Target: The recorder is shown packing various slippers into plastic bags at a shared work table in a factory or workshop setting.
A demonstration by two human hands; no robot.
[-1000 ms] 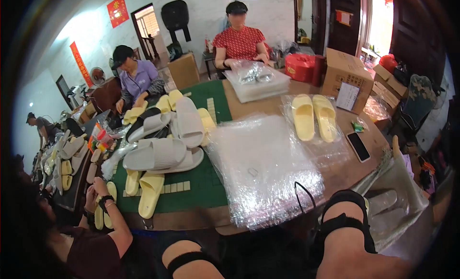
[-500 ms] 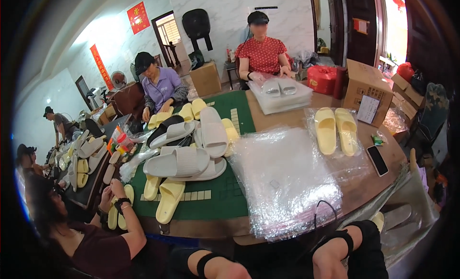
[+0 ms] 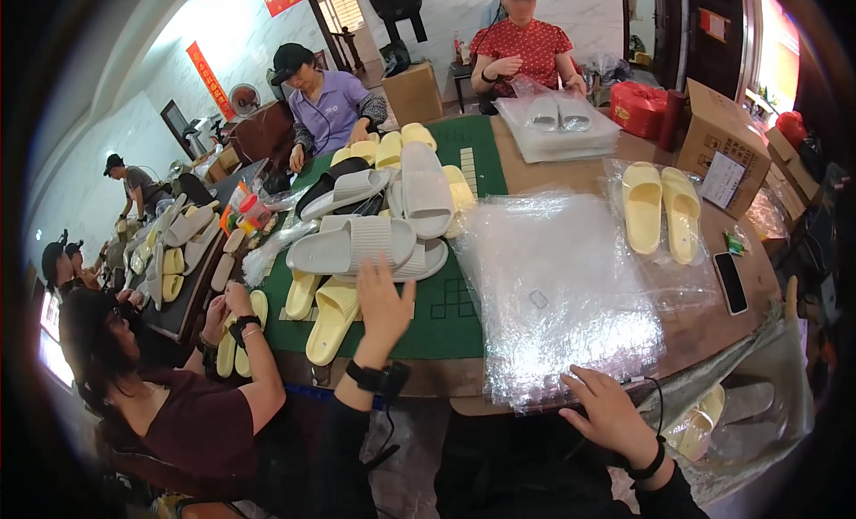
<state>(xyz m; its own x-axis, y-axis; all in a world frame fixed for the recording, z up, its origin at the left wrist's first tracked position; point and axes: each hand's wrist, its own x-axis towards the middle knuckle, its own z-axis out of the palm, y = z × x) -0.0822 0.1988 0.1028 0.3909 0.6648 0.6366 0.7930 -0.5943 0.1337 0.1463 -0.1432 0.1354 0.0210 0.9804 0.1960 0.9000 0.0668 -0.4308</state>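
1. At a crowded brown table (image 3: 566, 176), a person's left hand (image 3: 383, 305) spreads its fingers, gripping nothing, before a heap of slippers (image 3: 426, 189); whether the fingertips touch the gray slipper (image 3: 343, 247) behind them cannot be told.
2. On the green mat (image 3: 437, 339), just left of that hand, lies a yellow slipper (image 3: 333, 327).
3. By the near edge of a stack of clear bags (image 3: 562, 260), the right hand (image 3: 615, 418) is unclenched and empty, thumb apart from the fingers; contact with the plastic is unclear.
4. Beside the stack's far right corner, a pair of yellow slippers (image 3: 642, 207) lies with clear plastic around it, near a phone (image 3: 731, 283) and a cardboard box (image 3: 718, 153).
5. Across the table, a co-worker in red (image 3: 539, 60) faces a second pile of bags (image 3: 557, 146) topped by a gray pair (image 3: 572, 115).
6. At left, a co-worker in purple (image 3: 330, 104) leans near the heap; another in dark red (image 3: 214, 416) holds both hands close together.
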